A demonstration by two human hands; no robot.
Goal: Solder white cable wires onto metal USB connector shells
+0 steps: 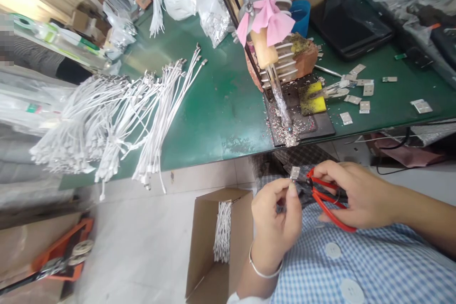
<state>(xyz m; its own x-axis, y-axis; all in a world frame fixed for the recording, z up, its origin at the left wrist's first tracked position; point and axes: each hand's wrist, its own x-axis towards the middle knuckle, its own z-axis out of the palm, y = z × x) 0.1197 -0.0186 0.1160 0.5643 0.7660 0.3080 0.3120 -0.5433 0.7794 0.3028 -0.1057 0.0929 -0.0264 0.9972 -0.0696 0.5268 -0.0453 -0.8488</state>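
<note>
My right hand (351, 194) is closed round red-handled pliers (326, 199), held over my lap below the table edge. My left hand (276, 211) pinches a small silver metal connector shell (295, 172) at the pliers' jaws; a thin bangle circles that wrist. A soldering iron (261, 42) with a wooden handle rests tip-down in a coiled stand, its tip over a dark plate (322, 126) scattered with solder bits. A yellow sponge (313, 97) lies on that plate.
A big pile of white cables (117, 118) covers the left of the green table (217, 99). Several metal shells (359, 99) lie at right near a dark tablet (351, 26). A cardboard box (210, 242) on the floor holds a cable bundle (223, 230). An orange trolley (60, 256) sits lower left.
</note>
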